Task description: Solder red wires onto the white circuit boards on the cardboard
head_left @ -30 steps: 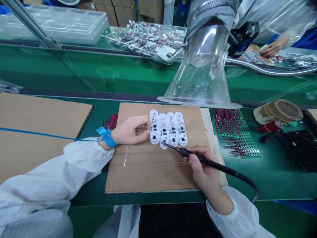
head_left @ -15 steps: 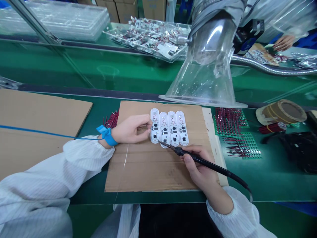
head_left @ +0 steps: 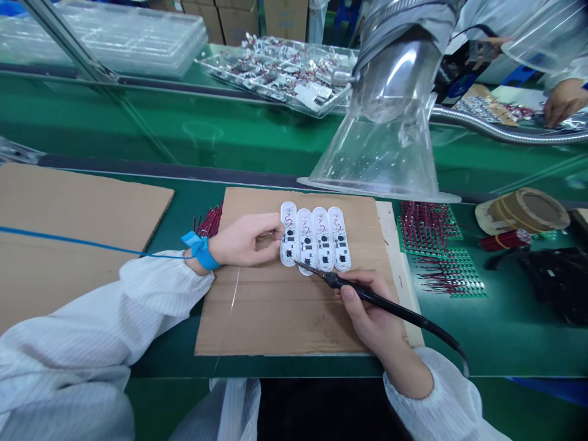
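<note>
Several white oblong circuit boards (head_left: pixel 323 236) with rounded ends stand side by side on a cardboard sheet (head_left: pixel 275 318), each with black chips and small red wires. My left hand (head_left: pixel 250 239), a blue strap (head_left: pixel 201 250) at its wrist, lies at the left edge of the leftmost board. Its thumb and fingers are curled together there; what they pinch, if anything, is hidden. My right hand (head_left: pixel 372 306) grips a black soldering iron (head_left: pixel 362 293) like a pen. The iron's tip is at the lower ends of the two leftmost boards; whether it touches them I cannot tell.
A clear fume hood (head_left: pixel 376 147) hangs over the far edge of the cardboard. To the right are green boards with red wires (head_left: pixel 452 269) and a round tub (head_left: pixel 521 209). A parts tray (head_left: pixel 285 73) rests on the shelf; a co-worker's hand (head_left: pixel 565 101) shows far right.
Both my hands and the iron hold nearly the same place; the view has shifted slightly. The co-worker's hand at the upper right has moved right and nearer.
</note>
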A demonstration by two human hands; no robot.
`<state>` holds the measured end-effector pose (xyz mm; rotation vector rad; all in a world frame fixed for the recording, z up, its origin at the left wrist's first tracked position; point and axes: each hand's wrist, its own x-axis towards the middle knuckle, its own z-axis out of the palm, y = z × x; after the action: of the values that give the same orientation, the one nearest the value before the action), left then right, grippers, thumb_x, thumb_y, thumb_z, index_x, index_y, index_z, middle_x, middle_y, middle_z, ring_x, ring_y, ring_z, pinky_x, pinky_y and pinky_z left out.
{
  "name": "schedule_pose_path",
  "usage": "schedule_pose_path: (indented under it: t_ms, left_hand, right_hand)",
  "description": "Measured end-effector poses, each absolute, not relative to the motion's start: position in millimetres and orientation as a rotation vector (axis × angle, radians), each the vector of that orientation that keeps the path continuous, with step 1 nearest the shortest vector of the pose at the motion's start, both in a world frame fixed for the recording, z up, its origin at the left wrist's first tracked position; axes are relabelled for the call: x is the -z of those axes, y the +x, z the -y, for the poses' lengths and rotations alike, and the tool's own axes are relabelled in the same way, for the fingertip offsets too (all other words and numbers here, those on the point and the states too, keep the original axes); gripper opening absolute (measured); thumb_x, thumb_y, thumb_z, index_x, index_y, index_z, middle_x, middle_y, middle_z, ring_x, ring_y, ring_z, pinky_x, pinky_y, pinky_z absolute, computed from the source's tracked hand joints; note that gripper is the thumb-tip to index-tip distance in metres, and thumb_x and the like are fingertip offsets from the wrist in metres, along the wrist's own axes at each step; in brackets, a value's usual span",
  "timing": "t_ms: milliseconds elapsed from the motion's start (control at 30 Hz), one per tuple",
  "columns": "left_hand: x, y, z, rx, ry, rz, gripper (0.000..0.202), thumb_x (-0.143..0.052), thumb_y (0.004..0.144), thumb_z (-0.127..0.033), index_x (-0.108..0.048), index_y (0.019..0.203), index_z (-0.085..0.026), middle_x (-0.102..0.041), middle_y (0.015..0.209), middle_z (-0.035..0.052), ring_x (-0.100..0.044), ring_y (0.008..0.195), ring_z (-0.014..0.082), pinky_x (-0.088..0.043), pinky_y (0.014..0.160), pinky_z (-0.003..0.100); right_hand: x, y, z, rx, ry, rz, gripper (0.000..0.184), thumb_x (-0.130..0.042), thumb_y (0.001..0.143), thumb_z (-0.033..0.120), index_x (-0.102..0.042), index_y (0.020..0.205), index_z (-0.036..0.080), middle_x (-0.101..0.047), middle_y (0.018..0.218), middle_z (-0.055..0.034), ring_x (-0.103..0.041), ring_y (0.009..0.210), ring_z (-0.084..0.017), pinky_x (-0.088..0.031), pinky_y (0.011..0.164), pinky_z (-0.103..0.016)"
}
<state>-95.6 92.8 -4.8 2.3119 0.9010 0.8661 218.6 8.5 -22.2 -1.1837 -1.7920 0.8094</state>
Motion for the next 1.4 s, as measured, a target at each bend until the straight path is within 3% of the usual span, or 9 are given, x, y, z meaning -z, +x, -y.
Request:
schedule_pose_path:
  t_ms: [667,1400]
  left_hand:
    - [3.4,-94.3,-93.9,-0.919,2.340,-0.834,0.013,-0.054,0.095,-0.013,-0.051,0.087,-0.023,-0.053,0.075,-0.0056,-0.041,0.059,0.0097,-0.034,0.057,0.023]
    - [4.9,-95.6,-94.3,-0.913,2.365,-0.799,0.014,-0.053,0.092,-0.012,-0.049,0.086,-0.024,-0.054,0.076,-0.0042,-0.045,0.062,0.0116,-0.037,0.058,0.023]
  right_hand:
    - [22.9,220.1,-9.0,-0.883,-1.158,1.811,0.016,-0.073,0.110,0.043,-0.074,0.121,0.032,-0.084,0.099,-0.0014,-0.081,0.078,-0.018,-0.066,0.074,-0.031]
    - [25.0,219.1,-10.7,-0.933,-1.117,1.807,0.023,-0.074,0.109,0.050,-0.074,0.125,0.033,-0.087,0.103,-0.0013,-0.084,0.082,-0.018,-0.068,0.079,-0.030]
